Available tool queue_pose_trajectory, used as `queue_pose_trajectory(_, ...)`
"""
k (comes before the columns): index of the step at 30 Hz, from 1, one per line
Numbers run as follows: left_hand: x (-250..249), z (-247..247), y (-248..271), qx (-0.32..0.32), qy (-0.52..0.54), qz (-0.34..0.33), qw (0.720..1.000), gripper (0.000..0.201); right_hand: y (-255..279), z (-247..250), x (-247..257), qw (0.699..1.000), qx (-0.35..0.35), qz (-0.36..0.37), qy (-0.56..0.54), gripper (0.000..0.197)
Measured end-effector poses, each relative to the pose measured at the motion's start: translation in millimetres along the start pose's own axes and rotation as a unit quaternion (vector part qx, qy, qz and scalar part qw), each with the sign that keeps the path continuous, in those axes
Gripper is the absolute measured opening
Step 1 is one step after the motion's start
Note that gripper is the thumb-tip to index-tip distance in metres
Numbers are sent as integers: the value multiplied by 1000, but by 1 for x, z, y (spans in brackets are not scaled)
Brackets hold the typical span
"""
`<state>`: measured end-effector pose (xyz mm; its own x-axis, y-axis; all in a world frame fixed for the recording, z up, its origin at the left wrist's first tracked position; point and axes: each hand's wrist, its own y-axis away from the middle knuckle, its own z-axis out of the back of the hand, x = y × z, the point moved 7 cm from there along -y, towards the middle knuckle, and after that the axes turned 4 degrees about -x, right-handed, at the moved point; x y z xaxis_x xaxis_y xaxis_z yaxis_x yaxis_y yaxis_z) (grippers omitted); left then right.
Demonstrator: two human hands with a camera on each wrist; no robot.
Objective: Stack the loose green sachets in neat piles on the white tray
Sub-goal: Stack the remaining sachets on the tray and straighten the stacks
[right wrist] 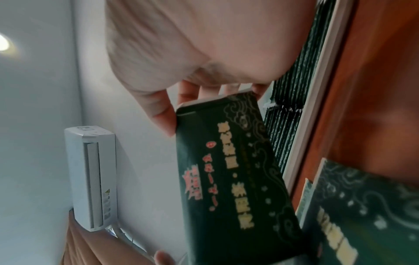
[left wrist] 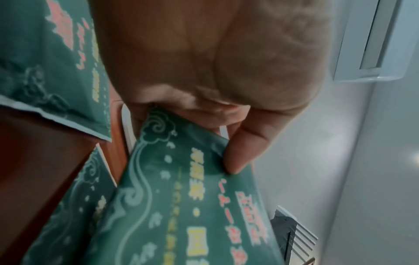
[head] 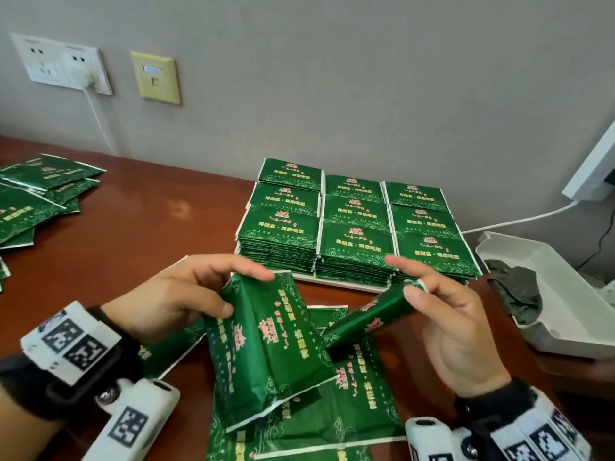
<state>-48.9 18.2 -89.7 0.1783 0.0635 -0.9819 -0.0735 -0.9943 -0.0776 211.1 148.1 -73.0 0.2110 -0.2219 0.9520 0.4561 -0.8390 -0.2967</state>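
My left hand (head: 213, 287) pinches the top end of a green sachet (head: 269, 347) and holds it tilted above the table; the left wrist view shows my thumb (left wrist: 240, 152) pressed on that sachet (left wrist: 181, 206). My right hand (head: 432, 294) grips another green sachet (head: 369, 317) by its end, edge-on to the head camera; the right wrist view shows its printed face (right wrist: 226, 170). Several loose sachets (head: 349, 404) lie on the table under both hands. Behind them the white tray (head: 336, 283) carries neat piles of sachets (head: 356, 227) in a three-by-three grid.
More loose sachets (head: 36, 194) lie spread at the table's far left. An open white box (head: 565, 294) with dark cloth (head: 515, 287) inside sits at the right. Wall sockets (head: 63, 64) and white cables (head: 519, 219) run along the grey wall behind.
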Motion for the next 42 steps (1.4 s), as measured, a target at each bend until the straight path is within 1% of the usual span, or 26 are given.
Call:
queue_pose_trajectory(3, -2, -4, -1, -42, -51, -26, 997, 42, 1, 1, -4, 999, -38, -14, 14, 54)
queue_pose_trajectory(5, -3, -1, -3, -96, -63, -41, 993, 40, 1, 4, -8, 997, -68, -21, 18, 61)
queue_pose_trajectory(6, -1, 1, -4, -117, -56, -41, 991, 38, 0, 5, -10, 997, -75, -26, 14, 58)
queue_pose_trajectory(8, 2, 5, -6, -125, -54, -37, 990, 29, -1, 5, -12, 996, -80, -40, -3, 42)
queue_pose_trajectory(9, 3, 7, -7, -122, -81, -39, 988, 27, -1, 5, -13, 996, -78, -47, -9, 32)
queue_pose_trajectory(10, 3, 9, -7, -127, -130, -45, 982, 26, -1, 4, -13, 996, -71, -52, -8, 25)
queue_pose_trajectory(12, -2, 12, -5, -155, -233, -71, 958, 19, -1, 1, -15, 997, -52, -59, 9, 15)
queue_pose_trajectory(13, -6, 12, -3, -161, -257, -87, 949, 20, -1, -1, -16, 997, -44, -61, 17, 12)
queue_pose_trajectory(15, -8, 13, -2, -170, -255, -101, 947, 29, -1, -2, -18, 997, -35, -66, 24, 14)
queue_pose_trajectory(17, -5, 16, -2, -183, -182, -72, 963, 43, -1, -2, -18, 996, -36, -73, 20, 21)
queue_pose_trajectory(19, -3, 16, -3, -212, -117, -48, 969, 53, -2, -1, -20, 996, -46, -80, 12, 40)
queue_pose_trajectory(20, -3, 15, -3, -235, -112, -46, 965, 52, -2, 0, -21, 995, -53, -89, 10, 53)
queue_pose_trajectory(21, -4, 15, -3, -259, -103, -49, 959, 42, -2, 3, -24, 993, -64, -97, 4, 68)
queue_pose_trajectory(22, -4, 13, -3, -279, -88, -50, 955, 27, -3, 6, -26, 992, -76, -104, -2, 82)
queue_pose_trajectory(23, -3, 13, -2, -295, -77, -40, 952, 18, -4, 10, -27, 990, -96, -107, 4, 88)
queue_pose_trajectory(24, 0, 13, -2, -298, -66, -27, 952, 16, -5, 14, -27, 988, -118, -100, 23, 84)
queue_pose_trajectory(25, 4, 13, -2, -299, -52, -12, 953, 17, -7, 16, -22, 987, -131, -89, 39, 67)
queue_pose_trajectory(27, 3, 11, -5, -299, -5, 8, 954, 27, -17, 15, -5, 987, -131, -59, 67, 16)
queue_pose_trajectory(28, 2, 10, -8, -295, 29, 17, 955, 30, -25, 16, 3, 988, -127, -36, 86, 11)
queue_pose_trajectory(30, -5, 3, -18, -261, 83, 36, 961, 40, -43, 17, 19, 987, -124, 0, 106, 17)
queue_pose_trajectory(31, -13, -3, -25, -236, 99, 36, 966, 45, -54, 17, 26, 987, -129, 7, 96, 19)
queue_pose_trajectory(32, -21, -6, -33, -219, 95, 28, 971, 45, -66, 20, 30, 988, -130, 7, 80, 21)
queue_pose_trajectory(34, -41, -6, -52, -225, 48, 12, 973, 38, -91, 25, 33, 990, -131, -14, 47, 26)
queue_pose_trajectory(37, -71, 1, -93, -258, -25, -9, 966, 29, -117, 30, 36, 992, -122, -27, 31, 33)
queue_pose_trajectory(39, -85, 12, -124, -277, -70, -20, 958, 24, -127, 35, 35, 989, -132, -14, 59, 34)
queue_pose_trajectory(42, -96, 32, -174, -307, -147, -26, 940, 21, -141, 45, 28, 975, -147, -5, 169, 26)
